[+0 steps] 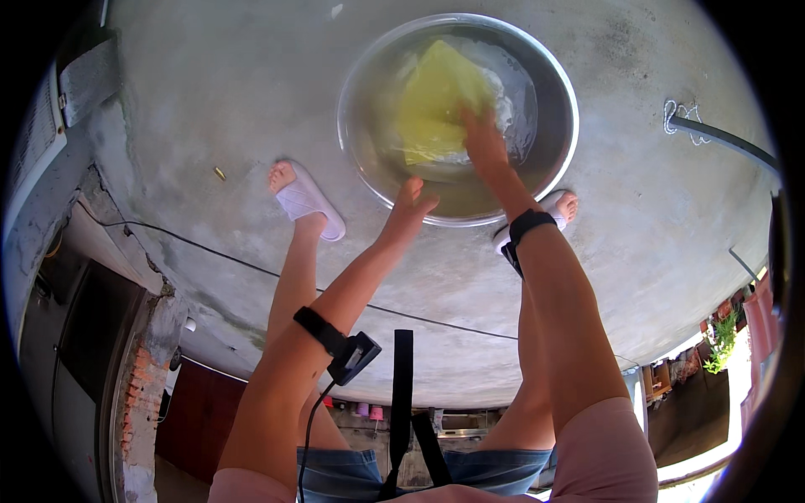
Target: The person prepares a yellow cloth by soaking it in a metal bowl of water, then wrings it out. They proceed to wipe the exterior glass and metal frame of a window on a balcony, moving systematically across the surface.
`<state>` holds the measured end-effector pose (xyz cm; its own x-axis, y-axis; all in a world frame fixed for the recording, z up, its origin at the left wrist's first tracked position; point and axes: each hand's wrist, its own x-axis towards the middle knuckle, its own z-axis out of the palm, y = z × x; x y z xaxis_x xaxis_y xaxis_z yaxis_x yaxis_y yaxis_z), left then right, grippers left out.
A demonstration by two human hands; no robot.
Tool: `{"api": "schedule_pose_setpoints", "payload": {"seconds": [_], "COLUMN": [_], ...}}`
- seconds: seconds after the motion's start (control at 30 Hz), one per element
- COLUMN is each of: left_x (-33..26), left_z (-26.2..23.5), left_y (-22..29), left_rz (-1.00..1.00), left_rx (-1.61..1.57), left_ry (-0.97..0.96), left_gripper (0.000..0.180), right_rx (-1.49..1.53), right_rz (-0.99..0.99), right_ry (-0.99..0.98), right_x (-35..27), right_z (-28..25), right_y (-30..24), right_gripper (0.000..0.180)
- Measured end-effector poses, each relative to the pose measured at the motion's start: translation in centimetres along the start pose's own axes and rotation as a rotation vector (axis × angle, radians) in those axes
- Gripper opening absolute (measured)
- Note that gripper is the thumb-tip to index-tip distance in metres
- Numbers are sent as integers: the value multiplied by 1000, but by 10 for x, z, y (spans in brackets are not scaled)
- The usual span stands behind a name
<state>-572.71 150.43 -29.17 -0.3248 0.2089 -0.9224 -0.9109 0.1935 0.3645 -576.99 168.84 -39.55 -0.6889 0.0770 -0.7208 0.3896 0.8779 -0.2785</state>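
Note:
A large round metal basin [350, 126] of cloudy water is on the concrete floor in front of me. In the water lies a yellow cloth [436, 92], roughly square, with whitish sheer material [521, 105] spread beside and under it. My right hand [485, 142] reaches into the basin with its fingers stretched out against the cloth's right side; the fingertips are blurred by the water. Over the near left rim hovers my left hand [411, 205], thumb held apart from the fingers and nothing visible in it. Its fingers are partly foreshortened.
My slippered feet stand either side of the basin, a lilac slipper [310, 201] at left. A black cable [402, 314] crosses the floor behind it. A grey pipe [725, 138] with white cord lies at right. A small brass-coloured object [220, 173] is at left.

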Motion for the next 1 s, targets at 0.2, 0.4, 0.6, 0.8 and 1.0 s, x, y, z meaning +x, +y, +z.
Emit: {"api": "schedule_pose_setpoints", "payload": {"seconds": [0.2,0.4,0.6,0.8,1.0], "left_x": [-7,-56,-85,-112,-129], "left_z": [14,31,58,67,84], "left_y": [36,68,71,100,111], "left_rz": [-355,-95,39,-38,-13], "left_rx": [-834,-928,-1323,-967,-722], "left_ry": [-36,-63,-416,84,190], "left_gripper": [70,46,25,25,19], "right_rx": [455,458,420,388,489], "right_rz": [-293,-474,-670,-415,-171], "right_ry": [40,76,280,328,343], "right_x": [-125,-219,-204,-196,-205], "right_z": [-41,-128,-147,-153,-165], "right_y": [-56,-104,-120,-109,-103], "right_gripper": [33,28,48,35,20]}}
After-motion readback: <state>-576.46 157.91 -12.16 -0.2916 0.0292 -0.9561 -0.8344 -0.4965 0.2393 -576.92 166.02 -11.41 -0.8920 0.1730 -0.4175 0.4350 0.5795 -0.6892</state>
